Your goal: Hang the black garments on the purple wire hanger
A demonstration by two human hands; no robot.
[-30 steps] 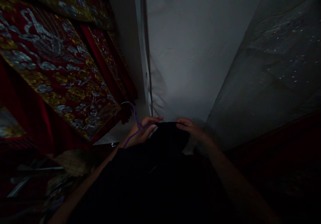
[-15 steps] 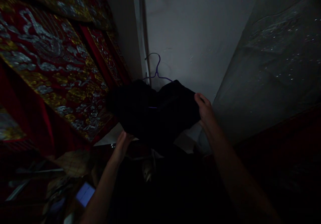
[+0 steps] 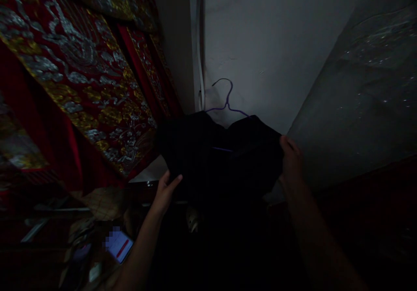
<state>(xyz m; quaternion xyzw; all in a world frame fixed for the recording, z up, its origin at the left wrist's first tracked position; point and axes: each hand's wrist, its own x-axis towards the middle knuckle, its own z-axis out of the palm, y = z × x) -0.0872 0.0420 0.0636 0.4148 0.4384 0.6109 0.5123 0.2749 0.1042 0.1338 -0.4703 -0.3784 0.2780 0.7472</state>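
A black short-sleeved top (image 3: 224, 165) hangs on a purple wire hanger (image 3: 227, 104) in front of me, its neckline falling below the hanger's hook. The hanger's lower bar shows through the neck opening. My right hand (image 3: 291, 158) is closed on the right sleeve edge, its thumb on top. At the lower left side of the top, my left hand (image 3: 167, 189) grips the dark cloth between thumb and fingers. The light is very dim, so the folds and the lower part of the top cannot be made out.
A red cloth embroidered in gold and silver (image 3: 81, 78) hangs at the left. Behind the top stands a pale wall (image 3: 260, 43), with clear plastic sheeting (image 3: 365, 78) at the right. A lit phone (image 3: 119, 245) lies at lower left, and a light clog (image 3: 192, 219) is below.
The top and hanger have shifted right and slightly down in view, along with my right hand. My left thumb now lies over the cloth, and the phone's screen content differs.
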